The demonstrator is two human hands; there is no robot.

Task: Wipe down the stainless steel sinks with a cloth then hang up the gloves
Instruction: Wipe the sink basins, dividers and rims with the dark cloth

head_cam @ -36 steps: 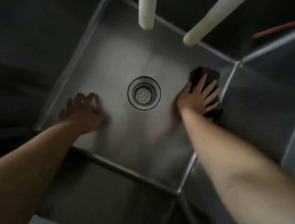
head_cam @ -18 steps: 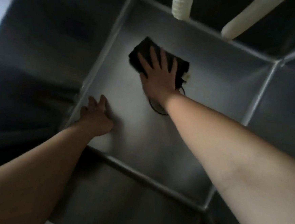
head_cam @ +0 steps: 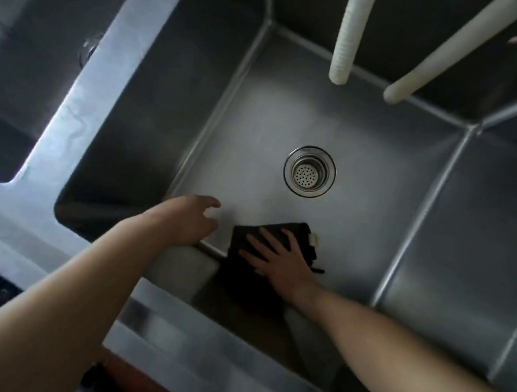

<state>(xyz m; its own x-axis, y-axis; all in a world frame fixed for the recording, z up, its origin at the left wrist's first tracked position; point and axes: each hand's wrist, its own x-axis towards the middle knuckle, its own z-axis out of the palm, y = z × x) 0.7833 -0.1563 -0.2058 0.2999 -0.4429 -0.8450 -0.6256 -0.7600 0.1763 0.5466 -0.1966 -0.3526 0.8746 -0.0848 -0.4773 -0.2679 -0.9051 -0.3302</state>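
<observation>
A deep stainless steel sink [head_cam: 371, 235] fills the view, with a round drain strainer [head_cam: 309, 171] in its floor. A black cloth [head_cam: 249, 241] with a small pale tag lies at the near edge of the sink floor. My right hand [head_cam: 280, 261] presses flat on the cloth with fingers spread. My left hand [head_cam: 191, 221] is down in the near left corner of the basin, fingers loosely bent, holding nothing. No gloves are in view.
Two white hoses [head_cam: 349, 32] [head_cam: 441, 52] hang over the far side of the basin. A second sink basin [head_cam: 19, 68] lies to the left past a steel divider [head_cam: 82, 95]. The sink's front rim [head_cam: 208, 340] runs across the bottom.
My right hand dragged the cloth from the right side, across the far part of the floor, to the near edge. The drain is uncovered again. My left hand stayed near the left corner.
</observation>
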